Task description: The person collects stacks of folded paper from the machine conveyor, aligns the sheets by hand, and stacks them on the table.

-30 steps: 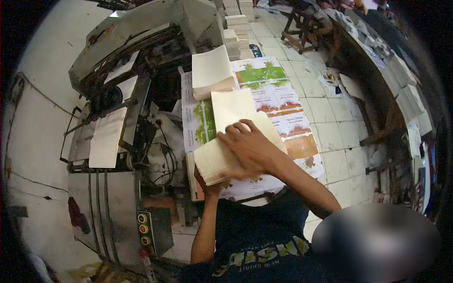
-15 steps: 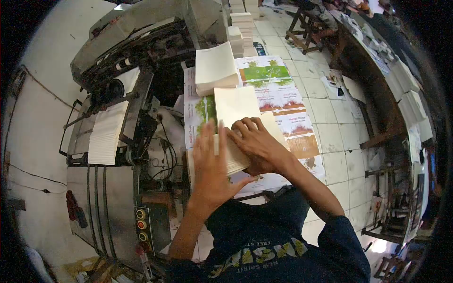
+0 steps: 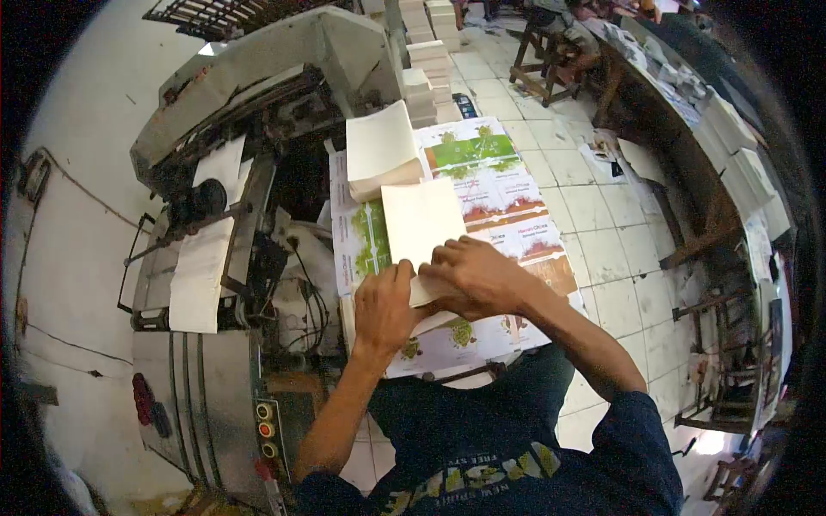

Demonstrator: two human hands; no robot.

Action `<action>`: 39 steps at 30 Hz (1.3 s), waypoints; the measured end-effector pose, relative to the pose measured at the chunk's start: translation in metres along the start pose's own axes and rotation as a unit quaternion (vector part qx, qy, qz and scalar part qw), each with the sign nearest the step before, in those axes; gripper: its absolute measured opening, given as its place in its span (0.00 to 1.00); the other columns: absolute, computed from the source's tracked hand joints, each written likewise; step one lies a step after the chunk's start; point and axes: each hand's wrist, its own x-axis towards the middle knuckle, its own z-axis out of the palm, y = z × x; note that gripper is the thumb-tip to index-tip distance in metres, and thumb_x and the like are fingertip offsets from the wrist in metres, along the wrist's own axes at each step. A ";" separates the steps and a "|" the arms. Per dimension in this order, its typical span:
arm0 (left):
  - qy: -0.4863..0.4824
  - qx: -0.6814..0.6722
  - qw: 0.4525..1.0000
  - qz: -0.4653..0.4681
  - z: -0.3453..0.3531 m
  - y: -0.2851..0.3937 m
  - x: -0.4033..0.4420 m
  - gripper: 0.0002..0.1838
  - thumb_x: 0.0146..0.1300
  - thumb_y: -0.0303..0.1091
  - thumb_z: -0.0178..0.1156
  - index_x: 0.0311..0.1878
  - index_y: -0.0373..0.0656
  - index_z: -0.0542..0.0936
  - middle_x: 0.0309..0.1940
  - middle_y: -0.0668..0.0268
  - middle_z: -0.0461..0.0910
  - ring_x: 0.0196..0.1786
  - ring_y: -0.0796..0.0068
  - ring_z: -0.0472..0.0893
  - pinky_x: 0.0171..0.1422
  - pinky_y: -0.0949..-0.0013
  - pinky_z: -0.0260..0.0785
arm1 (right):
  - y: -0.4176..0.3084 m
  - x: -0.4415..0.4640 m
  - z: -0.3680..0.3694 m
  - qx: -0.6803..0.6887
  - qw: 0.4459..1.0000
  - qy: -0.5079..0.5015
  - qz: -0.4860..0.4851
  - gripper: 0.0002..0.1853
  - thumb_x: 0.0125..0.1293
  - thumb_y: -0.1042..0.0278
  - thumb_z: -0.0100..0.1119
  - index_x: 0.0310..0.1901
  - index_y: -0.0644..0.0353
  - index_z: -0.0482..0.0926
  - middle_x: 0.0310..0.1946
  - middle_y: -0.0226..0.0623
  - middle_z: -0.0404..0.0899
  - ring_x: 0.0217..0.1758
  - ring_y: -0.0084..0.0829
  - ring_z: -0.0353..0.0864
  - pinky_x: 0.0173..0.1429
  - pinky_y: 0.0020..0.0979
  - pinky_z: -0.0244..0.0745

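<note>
A cream paper stack (image 3: pixel 422 219) lies on the printed sheets (image 3: pixel 533 228) that cover the table before me. My left hand (image 3: pixel 385 310) is closed on the near left corner of the paper, fingers bent over its edge. Beside it, my right hand (image 3: pixel 477 277) grips the near right part of the paper with curled fingers. The sheets between the hands are partly hidden by them. Just beyond lies a thicker stack of cream paper (image 3: pixel 380 148), touched by neither hand.
On the left stands a machine (image 3: pixel 198 404) with a fanned row of sheets (image 3: pixel 200 275) on its feed. Tall paper piles (image 3: pixel 428 64) rise behind the table. At the right, a long bench (image 3: pixel 671 129) holds papers, and a person sits near a wooden stool (image 3: pixel 538 73).
My left hand has come down from its raised, spread pose onto the paper's near left edge. The loose angled sheets under my hands now lie squared toward me, and my right hand has curled around them.
</note>
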 end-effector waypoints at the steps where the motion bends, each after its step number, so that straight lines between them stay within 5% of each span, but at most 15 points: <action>1: 0.003 0.001 1.000 0.007 0.001 -0.002 0.001 0.32 0.42 0.51 0.80 0.40 0.40 0.74 0.36 0.57 0.80 0.41 0.54 0.81 0.45 0.55 0.72 | 0.001 0.000 0.001 -0.009 1.000 -0.018 -0.008 0.24 0.57 0.58 0.69 0.52 0.63 0.80 0.43 0.48 0.79 0.49 0.47 0.81 0.56 0.44 0.76; 6: 0.018 -0.014 0.997 0.070 0.001 -0.006 -0.001 0.32 0.43 0.55 0.79 0.38 0.41 0.74 0.32 0.58 0.81 0.35 0.54 0.82 0.41 0.55 0.73 | -0.002 -0.001 -0.005 -0.003 0.998 -0.065 -0.022 0.19 0.58 0.58 0.67 0.47 0.60 0.82 0.40 0.46 0.79 0.48 0.46 0.81 0.53 0.44 0.77; 11: 0.035 -0.015 0.996 0.079 -0.004 -0.005 0.001 0.31 0.46 0.58 0.78 0.37 0.41 0.75 0.32 0.58 0.81 0.33 0.55 0.82 0.39 0.55 0.73 | 0.010 -0.028 -0.013 0.044 0.994 0.098 0.014 0.14 0.57 0.58 0.66 0.38 0.59 0.79 0.35 0.42 0.78 0.43 0.47 0.82 0.47 0.46 0.79; 14: 0.042 -0.020 0.995 0.091 -0.003 -0.007 -0.001 0.32 0.45 0.58 0.78 0.38 0.40 0.77 0.30 0.59 0.79 0.33 0.54 0.81 0.39 0.54 0.73 | 0.016 -0.029 -0.010 0.019 0.999 0.040 0.006 0.22 0.54 0.57 0.71 0.49 0.59 0.82 0.37 0.42 0.79 0.39 0.47 0.81 0.43 0.44 0.78; 20: 0.138 0.035 0.984 0.106 0.003 -0.044 -0.011 0.33 0.39 0.60 0.80 0.29 0.42 0.76 0.26 0.62 0.75 0.31 0.58 0.78 0.36 0.57 0.70 | 0.020 -0.026 -0.002 0.053 0.998 0.029 0.006 0.20 0.53 0.55 0.71 0.44 0.58 0.83 0.34 0.42 0.76 0.37 0.47 0.80 0.37 0.46 0.75; 27: 0.135 -0.014 0.978 0.157 0.001 -0.051 -0.002 0.32 0.36 0.59 0.82 0.22 0.44 0.72 0.19 0.64 0.71 0.24 0.62 0.75 0.30 0.60 0.67 | 0.002 -0.056 -0.029 0.029 0.989 0.077 0.123 0.22 0.54 0.64 0.72 0.51 0.59 0.82 0.41 0.44 0.79 0.48 0.49 0.80 0.50 0.44 0.78; 33: 0.122 -0.071 0.975 0.173 -0.003 -0.048 0.001 0.33 0.35 0.57 0.84 0.20 0.45 0.70 0.17 0.65 0.69 0.21 0.63 0.73 0.27 0.61 0.65 | 0.011 -0.054 -0.034 0.037 0.992 -0.030 0.114 0.21 0.54 0.66 0.72 0.51 0.59 0.82 0.39 0.43 0.79 0.44 0.47 0.82 0.48 0.44 0.79; 39: 0.112 -0.061 0.977 0.173 -0.025 -0.037 -0.019 0.32 0.37 0.57 0.83 0.23 0.44 0.72 0.18 0.64 0.70 0.21 0.62 0.74 0.29 0.61 0.66 | -0.012 -0.067 -0.046 0.079 0.991 -0.005 0.108 0.24 0.55 0.68 0.71 0.54 0.59 0.79 0.43 0.47 0.77 0.49 0.50 0.80 0.52 0.46 0.78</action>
